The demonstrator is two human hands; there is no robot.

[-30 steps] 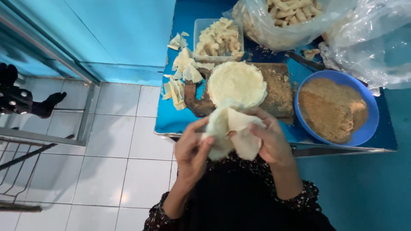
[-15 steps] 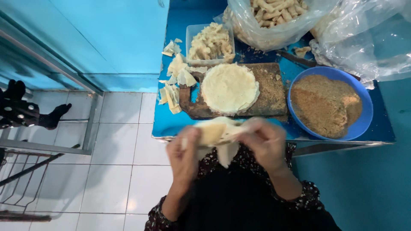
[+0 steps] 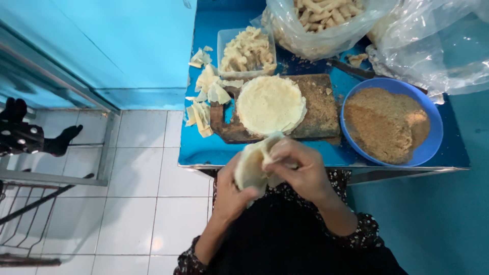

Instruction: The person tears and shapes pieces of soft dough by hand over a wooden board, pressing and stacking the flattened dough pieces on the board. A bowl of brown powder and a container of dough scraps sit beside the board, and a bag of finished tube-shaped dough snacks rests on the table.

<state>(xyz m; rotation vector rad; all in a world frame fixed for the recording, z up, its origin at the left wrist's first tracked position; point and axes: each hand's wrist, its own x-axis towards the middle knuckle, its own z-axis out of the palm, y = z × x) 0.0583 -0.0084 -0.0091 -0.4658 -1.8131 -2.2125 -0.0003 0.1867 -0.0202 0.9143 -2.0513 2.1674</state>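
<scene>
Left hand [image 3: 235,189]: raised in front of the body, just off the near edge of the bench [image 3: 204,147]; forearm rising from the lower left, palm cupped, fingers curled up under a pale thin wrapper [image 3: 253,165] and closed on it.
Right hand [image 3: 300,170]: just right of the left hand and touching it through the wrapper; forearm coming in from the lower right, wrist bent, back of the hand turned up, fingertips pinched together on the wrapper's upper fold.
Wrapper: clamped between both hands, folded over and bunched, upper edge poking out above the right fingers, lower part draped against the left palm.
Sleeves: dark, small-patterned cuffs [image 3: 364,231] ending short of both wrists.
Beyond the hands: stack of round pale wrappers [image 3: 271,104] lying flat on a brown crumb-dusted wooden board [image 3: 318,109], just past the fingertips.
Right of the right hand: blue bowl [image 3: 432,145] holding brown breadcrumbs [image 3: 384,125], near the bench's front edge.
Beyond the left hand: torn wrapper scraps [image 3: 204,97] scattered by the board's left end.
Far from the hands: clear plastic tub [image 3: 222,42] of pale pieces behind the board; clear bag [image 3: 326,35] of rolled sticks further back and right.
Left of the left hand: white tiled floor [image 3: 137,203], well below.
</scene>
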